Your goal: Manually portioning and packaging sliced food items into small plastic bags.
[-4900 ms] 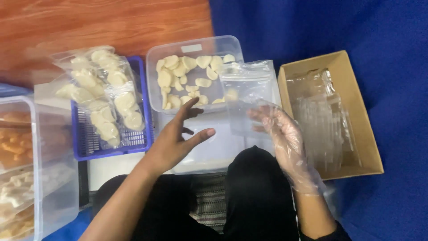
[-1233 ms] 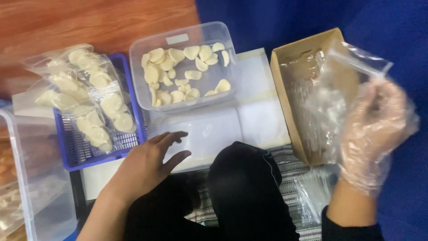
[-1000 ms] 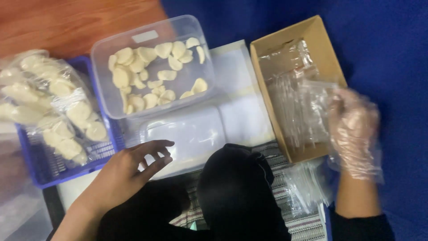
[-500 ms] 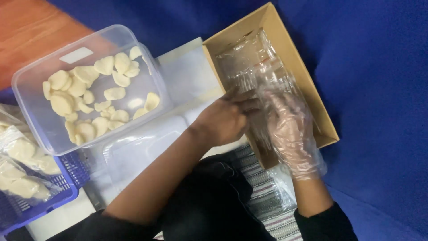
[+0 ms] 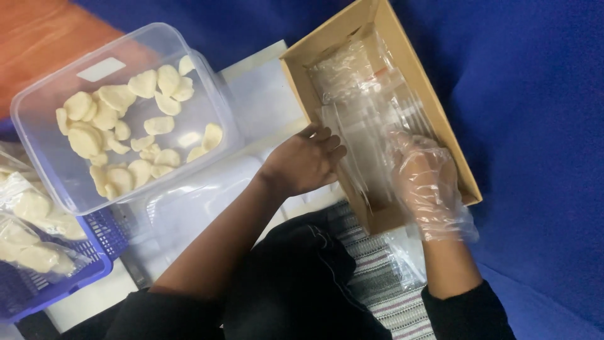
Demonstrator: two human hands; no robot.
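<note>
Both hands are reaching into the box [image 5: 440, 119]: left hand [image 5: 304, 160] (bare, fingers loosely curled) and gloved right hand [image 5: 426, 182] are pinching clear bags [image 5: 368, 135] between them.

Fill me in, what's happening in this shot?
A person sits over a cardboard box of clear plastic bags. The right hand, in a thin disposable glove, is down in the box on the bags; the bare left hand rests at the box's near wall, fingers on the stack. Whether either hand grips a bag is unclear. Beside them sit a clear tub of pale crackers and a blue basket of filled bags.
</note>
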